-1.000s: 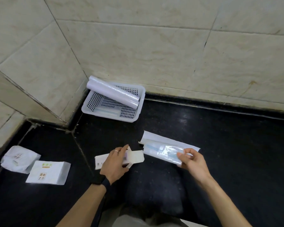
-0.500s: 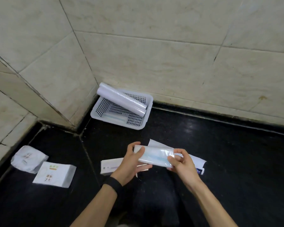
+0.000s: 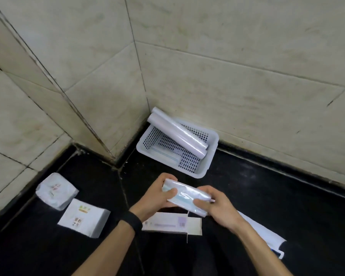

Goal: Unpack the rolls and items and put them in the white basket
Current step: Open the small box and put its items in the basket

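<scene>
Both hands hold a clear plastic packet [image 3: 185, 197] with something pale blue inside, lifted above the black floor [image 3: 267, 206]; the left hand [image 3: 157, 198] is closed around its left end, and the right hand [image 3: 213, 206] grips the right end with fingers and thumb. The white basket [image 3: 211, 154] stands in the tiled corner just beyond, already carrying two white rolls [image 3: 179, 132] propped across its rim and a flat item on its bottom. An opened box [image 3: 171, 224] lies under the wrists, and two more white packets [image 3: 84, 218] wait to the left. The film looks slick, so the packet could slide out of either grip, or tear suddenly and spill its contents on the floor. Dropping it into the basket carelessly might knock the rolls, which only lean on the edge, and send them rolling off
</scene>
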Tool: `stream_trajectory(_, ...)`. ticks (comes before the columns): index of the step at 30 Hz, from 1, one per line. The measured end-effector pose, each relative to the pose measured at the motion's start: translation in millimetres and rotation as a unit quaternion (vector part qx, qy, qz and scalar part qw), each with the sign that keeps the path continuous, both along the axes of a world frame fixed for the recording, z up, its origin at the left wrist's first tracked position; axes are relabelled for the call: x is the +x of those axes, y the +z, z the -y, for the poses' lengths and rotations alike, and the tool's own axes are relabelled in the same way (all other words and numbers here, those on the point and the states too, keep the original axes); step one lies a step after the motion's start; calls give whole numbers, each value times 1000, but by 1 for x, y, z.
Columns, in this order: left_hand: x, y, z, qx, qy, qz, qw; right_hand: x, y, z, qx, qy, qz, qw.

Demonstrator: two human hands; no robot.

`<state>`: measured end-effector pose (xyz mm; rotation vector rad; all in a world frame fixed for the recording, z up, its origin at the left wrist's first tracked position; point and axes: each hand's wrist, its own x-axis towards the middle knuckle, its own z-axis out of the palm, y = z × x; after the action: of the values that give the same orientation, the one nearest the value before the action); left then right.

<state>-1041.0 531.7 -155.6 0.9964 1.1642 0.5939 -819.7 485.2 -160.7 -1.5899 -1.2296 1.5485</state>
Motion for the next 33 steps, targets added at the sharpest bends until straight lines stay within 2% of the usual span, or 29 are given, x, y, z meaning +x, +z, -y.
stream_trajectory(3, -16, 4, -36, 12, -30, 9, 999, -1, 5, -40, -26, 87, 50, 995)
stream_trajectory(6, -22, 6, -76, 48, -51, -15, 997, -8, 11, -80, -13, 141, 117, 983)
stream_trajectory(8, -25, 3, -103, 65, -44, -28, 997, -11, 11, -106, 8, 142, 167, 976)
stream_trajectory(10, -30, -3, -130, 70, 7, -39, 997, -12, 6, -131, 13, 111, 209, 972)
stream_trajectory(12, -41, -16, -155, 143, 61, -135, 979, -12, -1, -154, 4, 67, 245, 967)
stream_trajectory(15, -57, -43, -178, 260, 40, -355, 897, -16, -17, -181, -13, 61, 297, 953)
stream_trajectory(18, -64, -70, -181, 245, -54, -469, 847, -23, -34, -193, -41, 103, 323, 940)
stream_trajectory(21, -63, -91, -174, 213, -100, -488, 841, -26, -46, -201, -64, 150, 358, 919)
stream_trajectory(24, -62, -100, -168, 231, -79, -503, 829, -30, -54, -204, -86, 211, 383, 895)
stream_trajectory(30, -61, -106, -168, 240, -75, -506, 825, -44, -68, -207, -73, 323, 528, 782)
stream_trajectory(31, -62, -107, -168, 240, -76, -508, 824, -44, -71, -207, -70, 330, 544, 768)
stream_trajectory(33, -62, -108, -169, 239, -77, -510, 823, -44, -76, -206, -64, 321, 555, 765)
